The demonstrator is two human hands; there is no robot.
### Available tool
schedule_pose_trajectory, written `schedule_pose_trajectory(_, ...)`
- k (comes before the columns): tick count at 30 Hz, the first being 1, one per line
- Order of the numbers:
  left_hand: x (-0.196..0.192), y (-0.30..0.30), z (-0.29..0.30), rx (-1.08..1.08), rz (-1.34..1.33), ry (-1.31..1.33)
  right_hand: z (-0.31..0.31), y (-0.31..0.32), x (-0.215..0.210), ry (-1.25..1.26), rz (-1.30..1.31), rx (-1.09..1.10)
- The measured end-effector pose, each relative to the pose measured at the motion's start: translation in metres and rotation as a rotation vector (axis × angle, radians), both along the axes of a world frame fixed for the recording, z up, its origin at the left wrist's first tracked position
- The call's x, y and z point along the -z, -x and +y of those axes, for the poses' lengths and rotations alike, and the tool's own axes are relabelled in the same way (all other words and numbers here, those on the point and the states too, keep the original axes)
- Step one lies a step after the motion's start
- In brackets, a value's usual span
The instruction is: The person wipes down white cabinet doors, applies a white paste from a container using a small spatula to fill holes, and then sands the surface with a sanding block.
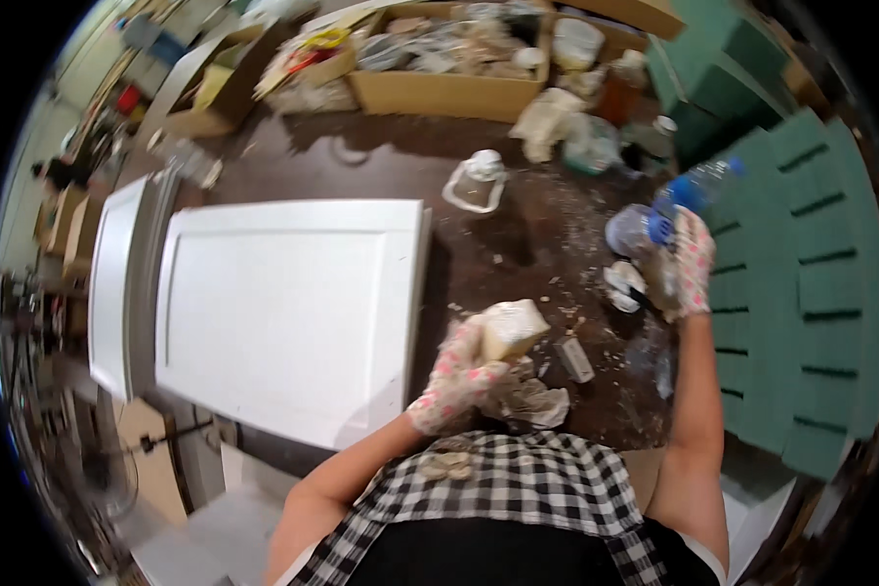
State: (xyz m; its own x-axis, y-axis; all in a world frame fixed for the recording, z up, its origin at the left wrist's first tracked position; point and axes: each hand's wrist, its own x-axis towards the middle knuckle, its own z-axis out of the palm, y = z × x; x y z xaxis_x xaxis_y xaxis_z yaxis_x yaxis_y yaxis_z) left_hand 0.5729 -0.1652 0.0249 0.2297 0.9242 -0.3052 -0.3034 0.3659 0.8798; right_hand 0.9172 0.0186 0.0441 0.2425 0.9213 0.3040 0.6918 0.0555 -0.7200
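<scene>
My left hand (456,379), in a white glove with pink spots, grips a pale yellow sponge-like block (511,331) with a whitish top above the table's near side. A crumpled whitish cloth or plastic (534,403) lies just below it. My right hand (692,262), gloved alike, reaches out at the right beside a cloudy clear bottle with a blue cap (631,230). Its fingers are blurred and seen edge-on, so I cannot tell what they hold. A dark-handled crumpled white thing (624,286) lies left of that hand.
A white framed panel (283,313) lies on the brown table (303,171) at left, with another white panel (117,288) beyond. A white loop-shaped piece (476,184) and a small white box (576,359) sit mid-table. Cardboard boxes (439,93) line the back; green slotted sheets (772,293) stand right.
</scene>
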Motion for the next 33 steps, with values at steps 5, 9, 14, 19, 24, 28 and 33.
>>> schedule_pose_trajectory(5, -0.002, 0.004, -0.014, 0.031, 0.264, -0.221, -0.057, 0.032, -0.015, -0.19, -0.072, 0.069)
schedule_pose_trajectory(9, 0.003, 0.0, -0.02, 0.008, 0.112, -0.2, -0.125, 0.065, 0.011, 0.141, 0.472, -0.273)
schedule_pose_trajectory(14, -0.023, 0.044, -0.043, -0.312, 0.281, -0.083, -0.166, 0.091, 0.024, 0.047, -0.288, -0.295)
schedule_pose_trajectory(19, -0.011, 0.112, -0.054, -0.74, 0.188, -0.262, -0.186, 0.094, 0.052, 0.251, -0.461, -0.258)
schedule_pose_trajectory(24, -0.005, 0.135, -0.067, -0.734, 0.187, -0.258, -0.189, 0.111, 0.048, 0.291, -0.347, -0.373)
schedule_pose_trajectory(28, -0.002, 0.16, -0.06, -0.695, 0.245, -0.279, -0.186, 0.125, 0.04, 0.295, -0.454, -0.414)
schedule_pose_trajectory(33, -0.009, 0.204, -0.004, -0.696, 0.446, -0.422, -0.151, 0.187, -0.012, -0.043, -0.201, -0.583)
